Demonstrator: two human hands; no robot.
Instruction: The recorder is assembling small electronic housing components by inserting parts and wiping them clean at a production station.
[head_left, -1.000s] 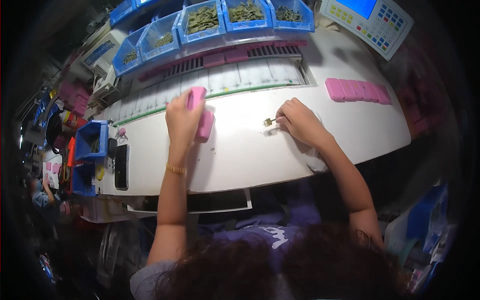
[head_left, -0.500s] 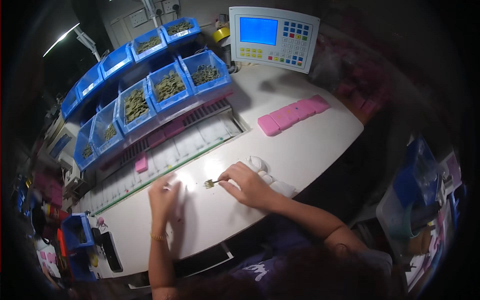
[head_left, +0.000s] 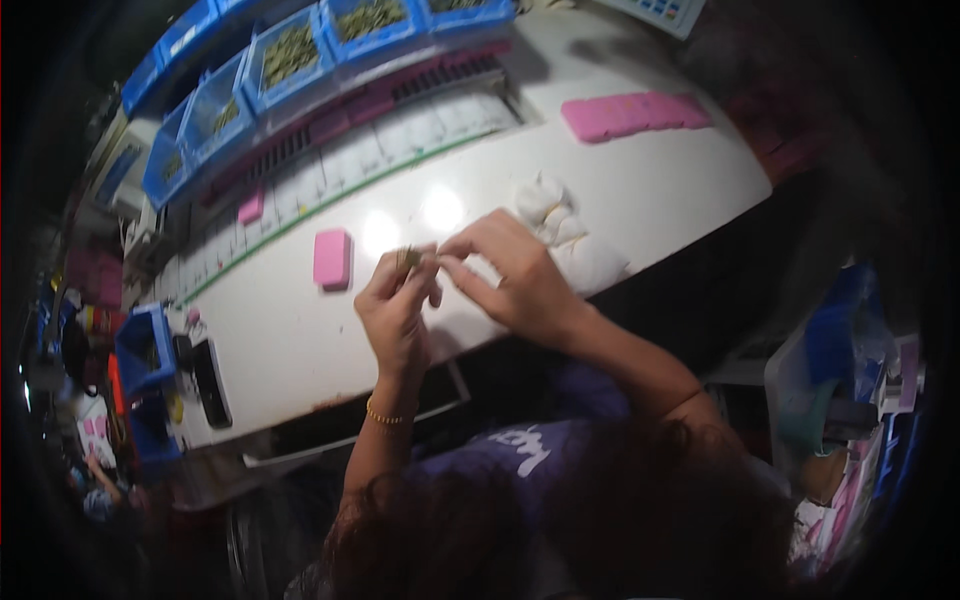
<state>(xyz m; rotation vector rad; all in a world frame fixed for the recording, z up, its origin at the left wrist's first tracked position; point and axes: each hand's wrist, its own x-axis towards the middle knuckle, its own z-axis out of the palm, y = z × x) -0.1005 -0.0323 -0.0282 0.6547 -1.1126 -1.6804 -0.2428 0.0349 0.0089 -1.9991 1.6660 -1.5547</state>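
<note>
My left hand (head_left: 393, 318) is closed, its thumb and fingers pinching a small brass-coloured pronged metal piece (head_left: 408, 257) that shows above the fingertips. From the right, my right hand (head_left: 520, 270) meets it. Its thumb and forefinger are pinched together at that piece's right end, and the exact contact is hidden by the fingers. Both hands are raised over the white table (head_left: 290, 350). A pink rectangular block (head_left: 330, 258) lies flat on the table, just left of my left hand.
White crumpled cloth-like bundles (head_left: 560, 225) lie beyond my right hand. A row of joined pink blocks (head_left: 635, 117) lies farther back. Blue bins (head_left: 290, 57) of small metal parts stand behind a green-edged slotted strip (head_left: 400, 160). A dark phone-like slab (head_left: 208, 383) lies at left.
My view has tilted down and shifted. My left hand has come over to my right and now pinches the metal piece with it. The pink block now shows where my left hand was.
</note>
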